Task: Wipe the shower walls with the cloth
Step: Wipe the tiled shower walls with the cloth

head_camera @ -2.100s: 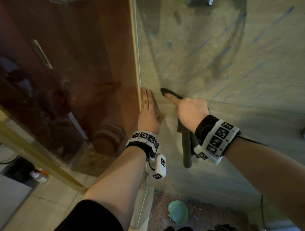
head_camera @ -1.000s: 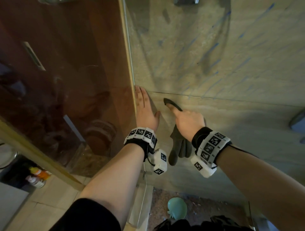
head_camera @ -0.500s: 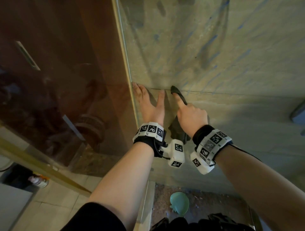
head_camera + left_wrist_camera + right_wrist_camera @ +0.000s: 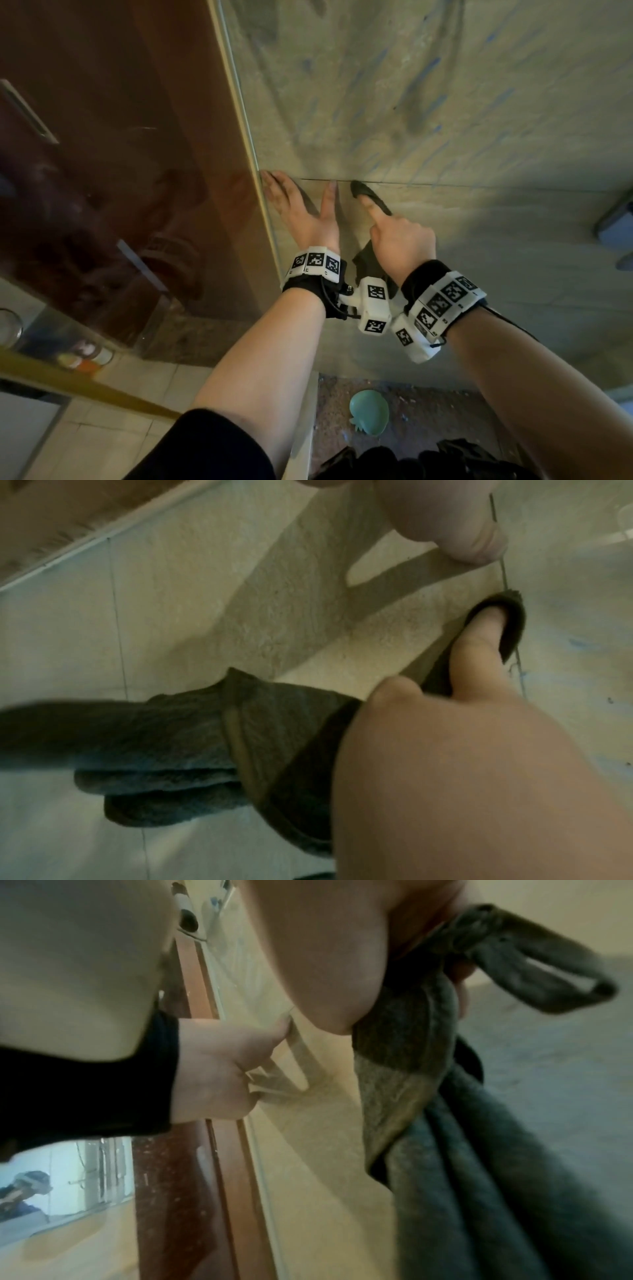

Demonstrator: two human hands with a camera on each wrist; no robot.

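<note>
Cloth [image 4: 371, 202], dark grey, sits against the wall [image 4: 445, 102] under the R hand [image 4: 402, 241]: index finger out straight, pressing a fold onto the tile just below the grout line [image 4: 479, 185], other fingers curled round the bunched rest, which hangs down past the wrist. L hand [image 4: 308, 219] flat on the wall just beside it, fingers straight & spread, holding nothing, fingertips by the glass door [image 4: 120, 154] edge. Blue streaks on the tile above. Green dish [image 4: 370, 416] on the floor below.
</note>
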